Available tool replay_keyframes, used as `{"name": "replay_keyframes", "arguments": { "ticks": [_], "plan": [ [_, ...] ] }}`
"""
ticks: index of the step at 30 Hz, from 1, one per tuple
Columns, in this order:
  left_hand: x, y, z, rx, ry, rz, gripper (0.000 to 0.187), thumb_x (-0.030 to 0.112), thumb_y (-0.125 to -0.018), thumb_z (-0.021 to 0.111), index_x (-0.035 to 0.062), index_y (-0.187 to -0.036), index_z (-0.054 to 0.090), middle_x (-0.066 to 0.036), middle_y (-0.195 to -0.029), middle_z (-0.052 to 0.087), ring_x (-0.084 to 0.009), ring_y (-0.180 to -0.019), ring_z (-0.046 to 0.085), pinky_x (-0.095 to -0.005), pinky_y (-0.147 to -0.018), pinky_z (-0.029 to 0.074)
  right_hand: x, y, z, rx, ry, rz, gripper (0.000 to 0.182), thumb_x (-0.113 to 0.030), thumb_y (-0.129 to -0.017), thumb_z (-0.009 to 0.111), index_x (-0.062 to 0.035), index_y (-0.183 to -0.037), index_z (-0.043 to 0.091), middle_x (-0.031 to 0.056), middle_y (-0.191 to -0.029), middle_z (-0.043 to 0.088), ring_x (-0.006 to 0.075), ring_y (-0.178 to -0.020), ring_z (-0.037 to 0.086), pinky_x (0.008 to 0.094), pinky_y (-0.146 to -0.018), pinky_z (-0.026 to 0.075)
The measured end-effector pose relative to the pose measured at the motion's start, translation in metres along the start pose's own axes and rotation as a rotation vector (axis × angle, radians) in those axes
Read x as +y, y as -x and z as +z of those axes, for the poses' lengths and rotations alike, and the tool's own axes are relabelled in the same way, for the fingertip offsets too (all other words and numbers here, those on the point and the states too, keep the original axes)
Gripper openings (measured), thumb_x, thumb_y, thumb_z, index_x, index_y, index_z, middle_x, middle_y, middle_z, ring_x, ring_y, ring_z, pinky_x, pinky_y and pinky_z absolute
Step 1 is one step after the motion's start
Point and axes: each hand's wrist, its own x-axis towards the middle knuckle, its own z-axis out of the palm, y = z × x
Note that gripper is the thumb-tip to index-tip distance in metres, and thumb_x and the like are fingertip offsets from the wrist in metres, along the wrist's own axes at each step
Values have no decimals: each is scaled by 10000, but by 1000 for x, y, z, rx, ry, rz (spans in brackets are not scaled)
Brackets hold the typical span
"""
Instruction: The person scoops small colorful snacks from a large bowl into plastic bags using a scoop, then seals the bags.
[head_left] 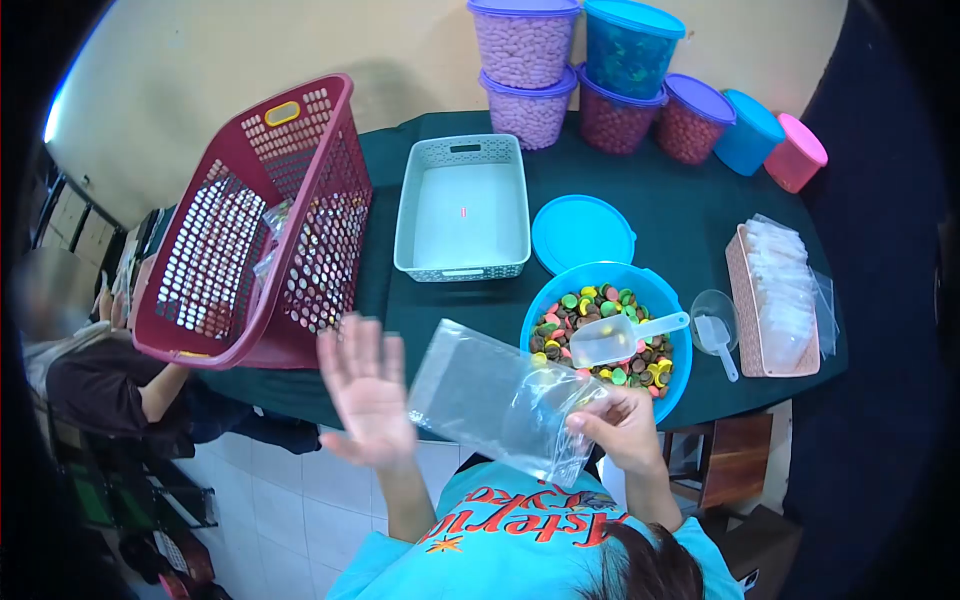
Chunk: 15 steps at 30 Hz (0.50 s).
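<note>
My right hand pinches one end of a clear plastic bag, which looks flat and empty. The bag stretches leftward in front of my chest, over the table's front edge. To the left of the bag, my left hand is raised with the palm showing and the fingers spread, slightly blurred, holding nothing. Just beyond my right hand is a blue tub of colourful round pieces. A clear scoop lies on top of the pieces, its handle pointing right.
A maroon basket stands left of a pale tray. A blue lid lies behind the tub. At right are a small scoop and a pink basket of bags. Lidded containers line the back. Another person is at far left.
</note>
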Motion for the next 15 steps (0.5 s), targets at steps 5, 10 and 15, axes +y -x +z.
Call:
{"name": "replay_keyframes", "arguments": {
  "ticks": [5, 10, 15],
  "plan": [
    [21, -6, -14, -669, -827, 413, 1258, 623, -474, 732, -42, -1333, 97, -219, -1355, 226, -350, -1277, 198, -468, -1042, 147, -9, -1, 7, -10, 136, 103, 198, -57, -721, 701, -35, -624, 530, 38, -630, 596, 35, -494, 512, 165, -436, 406],
    [-12, 18, 38, -1144, -927, 1, 1234, 485, -378, 828, 6, -1331, 208, -167, -1239, 354, -375, -1211, 306, -530, -1031, 124, -3, -5, 11, -105, 136, 101, 263, -61, -698, 723, -65, -578, 490, 3, -560, 553, 11, -454, 462, 159, -397, 341],
    [-34, 36, 36, -1088, -717, -212, 1095, 294, -405, 799, 35, -1318, 253, -150, -1086, 395, -318, -1036, 395, -468, -960, 273, -3, -4, 2, -138, 37, 102, 320, -44, -674, 737, -82, -544, 448, -11, -526, 521, 9, -441, 445, 158, -389, 312]
  ]
}}
